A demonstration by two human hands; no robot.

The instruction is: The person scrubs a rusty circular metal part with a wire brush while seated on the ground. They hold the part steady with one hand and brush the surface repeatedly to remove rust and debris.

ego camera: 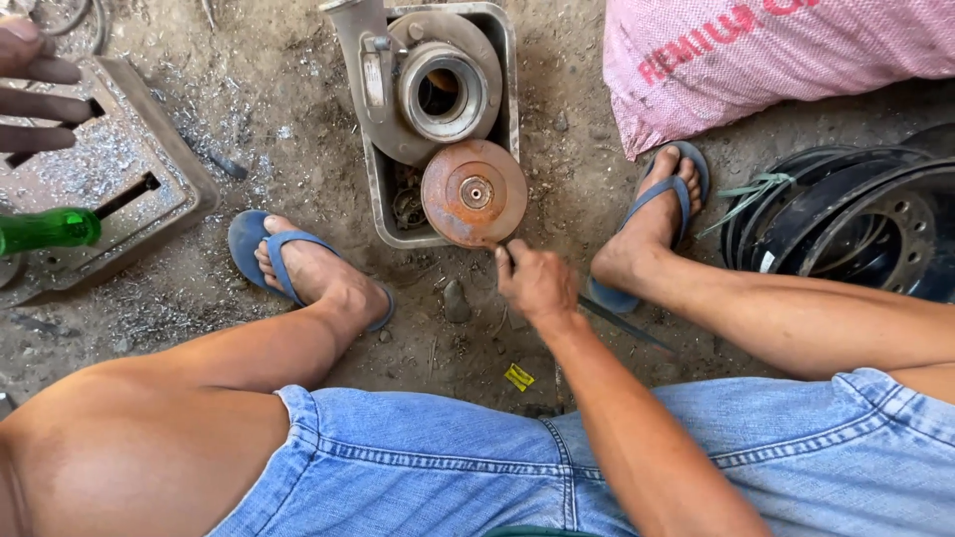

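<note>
Denim shorts (448, 467) and bare knees fill the near edge. Between sandalled feet, the right hand (535, 283) is closed around a thin dark tool (622, 320), its tip set against a rusty disc (475, 193) leaning on a metal tray (509, 70). Inside the tray, a grey turbine housing (428, 85) is seen. Another hand (35, 94), fingers loosely spread, is visible far left above a green handle (48, 230)

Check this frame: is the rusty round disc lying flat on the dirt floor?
No, the rusty disc rests tilted on the rim of the grey metal tray, beside the pump housing.
</note>
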